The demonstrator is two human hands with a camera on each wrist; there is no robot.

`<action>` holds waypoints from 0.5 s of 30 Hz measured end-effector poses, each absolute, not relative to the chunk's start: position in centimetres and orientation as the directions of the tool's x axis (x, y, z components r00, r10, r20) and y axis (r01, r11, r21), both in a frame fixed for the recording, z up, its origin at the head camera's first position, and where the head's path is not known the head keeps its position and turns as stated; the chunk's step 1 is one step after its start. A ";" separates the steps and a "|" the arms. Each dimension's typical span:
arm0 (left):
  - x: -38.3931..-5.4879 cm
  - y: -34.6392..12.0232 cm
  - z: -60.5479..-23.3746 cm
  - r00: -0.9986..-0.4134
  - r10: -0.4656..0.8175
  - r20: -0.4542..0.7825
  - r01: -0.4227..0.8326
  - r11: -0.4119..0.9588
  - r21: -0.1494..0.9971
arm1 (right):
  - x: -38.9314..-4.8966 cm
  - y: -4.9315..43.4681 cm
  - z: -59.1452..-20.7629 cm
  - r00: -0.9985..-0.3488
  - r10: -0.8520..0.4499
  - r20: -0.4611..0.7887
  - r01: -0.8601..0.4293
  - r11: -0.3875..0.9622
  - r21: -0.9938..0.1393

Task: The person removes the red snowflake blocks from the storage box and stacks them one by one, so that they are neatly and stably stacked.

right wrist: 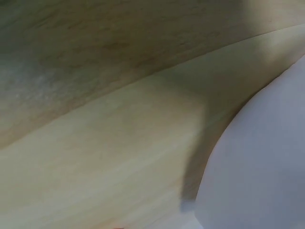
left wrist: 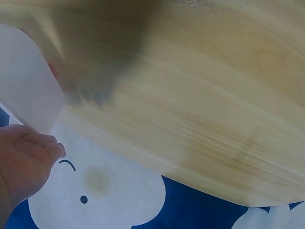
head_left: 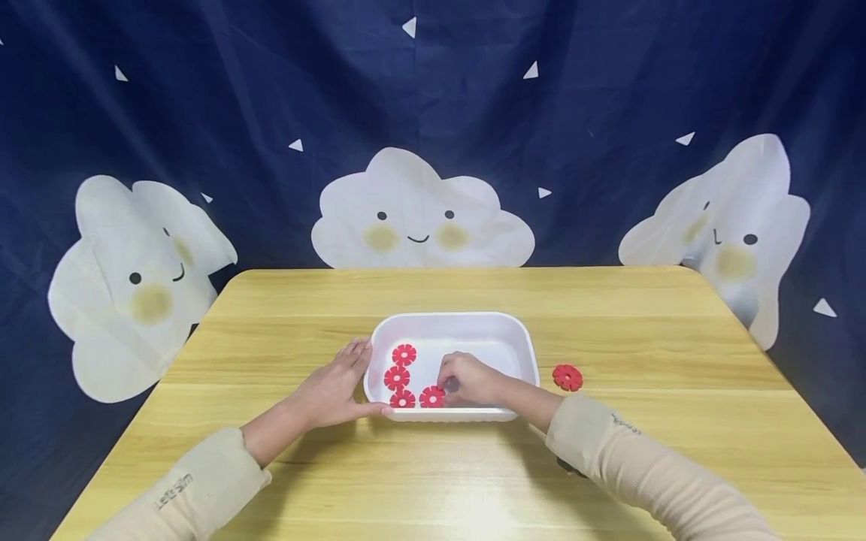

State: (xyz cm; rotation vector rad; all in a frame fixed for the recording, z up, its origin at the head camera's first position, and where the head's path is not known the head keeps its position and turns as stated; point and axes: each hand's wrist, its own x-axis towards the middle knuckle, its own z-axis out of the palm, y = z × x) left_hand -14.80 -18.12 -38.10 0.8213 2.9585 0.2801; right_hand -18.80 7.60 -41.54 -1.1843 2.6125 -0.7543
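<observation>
In the head view a white plastic tray (head_left: 460, 323) sits on the table. Several red flower-shaped building discs (head_left: 397, 378) form a column along its left side, flat on the bottom. My left hand (head_left: 331, 391) steadies the tray, straight fingers against the left wall and thumb at the front rim. Inside the tray, my right hand (head_left: 473, 378) has curled fingertips at the edge of another red disc (head_left: 432, 397), seemingly pinching it. A dark patch beneath those fingers is unclear. The left wrist view shows the left hand (left wrist: 26, 157) beside the tray (left wrist: 28, 76); the right wrist view shows only the tray's outer wall (right wrist: 262, 162) and table.
One more red disc (head_left: 567, 377) lies on the wooden table (head_left: 643, 323), right of the tray. A small dark object (head_left: 570, 467) is partly hidden under the right sleeve. Behind the table hangs a navy curtain (head_left: 473, 98) with cloud prints.
</observation>
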 end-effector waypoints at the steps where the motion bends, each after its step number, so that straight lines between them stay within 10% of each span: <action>1: -14.8 -18.1 -38.1 -0.857 0.516 -0.009 0.505 0.842 0.189 | -18.8 7.7 -41.5 -0.672 -0.739 0.052 -0.656 0.561 -0.505; 15: -14.9 -18.2 -38.3 -0.854 0.521 -0.004 0.510 0.838 0.192 | -18.9 10.7 -40.0 -0.684 -0.719 0.125 -0.684 0.574 -0.450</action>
